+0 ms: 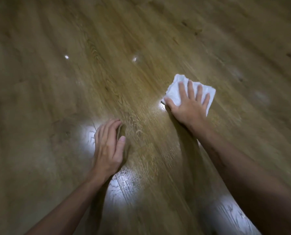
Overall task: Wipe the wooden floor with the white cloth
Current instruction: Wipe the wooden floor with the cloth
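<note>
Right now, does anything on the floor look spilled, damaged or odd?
Nothing stands out. The right hand presses the white cloth flat on the wooden floor; the bright patches look like light glare, though blur hides fine marks.

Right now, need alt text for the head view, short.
The right hand presses flat, fingers spread, on a crumpled white cloth on the wooden floor. The left hand rests its fingertips on bare floor nearer the camera, holding nothing. Bright light reflections show on the boards.
</note>
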